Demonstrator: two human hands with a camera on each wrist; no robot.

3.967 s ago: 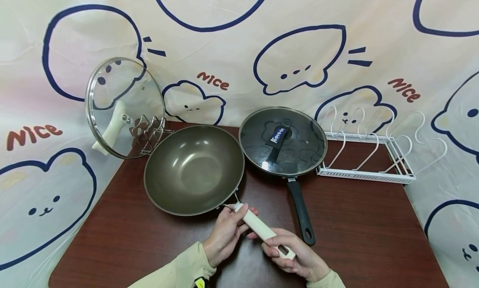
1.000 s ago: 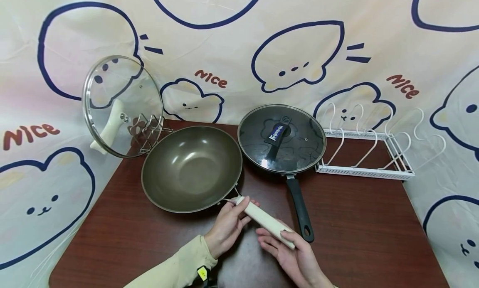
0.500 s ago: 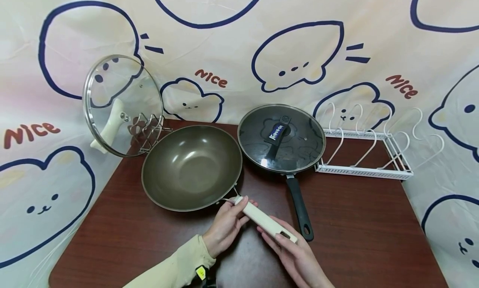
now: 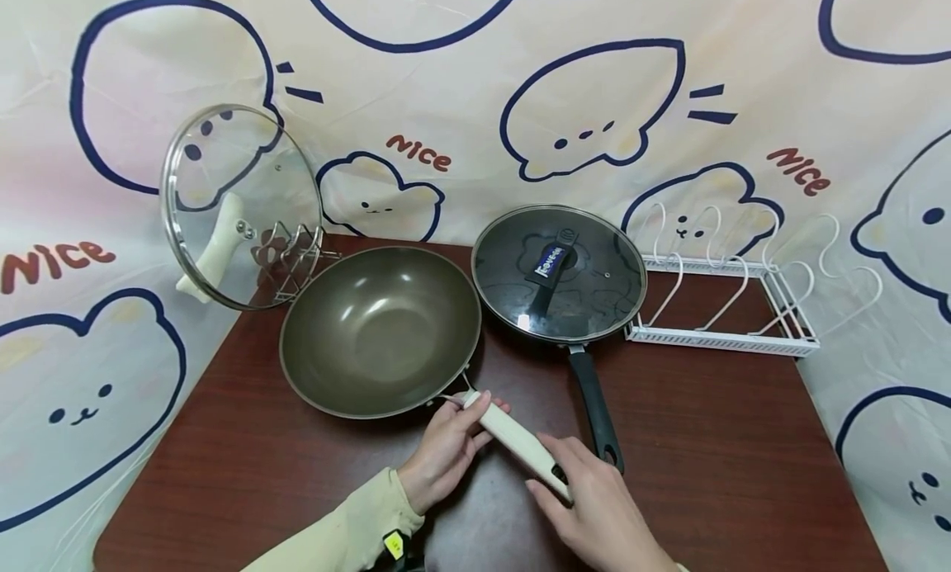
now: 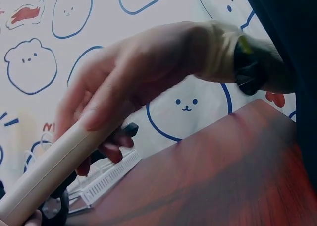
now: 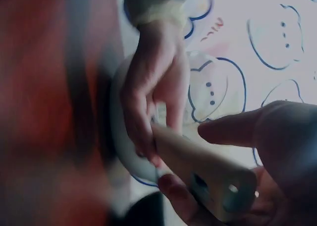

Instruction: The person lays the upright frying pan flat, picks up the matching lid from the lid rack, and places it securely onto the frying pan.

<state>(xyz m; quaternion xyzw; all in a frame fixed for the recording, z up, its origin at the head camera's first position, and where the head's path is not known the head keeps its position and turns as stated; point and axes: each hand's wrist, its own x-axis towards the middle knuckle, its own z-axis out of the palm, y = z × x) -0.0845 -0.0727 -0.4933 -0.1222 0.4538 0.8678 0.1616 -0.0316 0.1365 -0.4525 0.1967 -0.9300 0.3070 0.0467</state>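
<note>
A brown-coated wok (image 4: 379,333) sits on the table, its cream handle (image 4: 516,436) pointing toward the lower right. My left hand (image 4: 449,452) pinches the handle near the wok, thumb on top and fingers beneath. At the far end of the handle, beside the hanging slot, my right hand (image 4: 594,502) holds it between thumb and fingers from above. The right wrist view shows the slotted end of the handle (image 6: 198,161) between the fingers of the right hand, with the left hand (image 6: 153,77) beyond.
A black pan with a glass lid (image 4: 560,275) stands right of the wok, its black handle (image 4: 594,407) close to my right hand. Behind it at the right is a white rack (image 4: 724,341). Another glass lid (image 4: 245,200) leans in a wire stand (image 4: 297,262) at the left.
My right hand has shifted round the handle's end, from underneath with the palm up to over the top. The handle has turned about its length. My left hand keeps its place; the wok barely moves.
</note>
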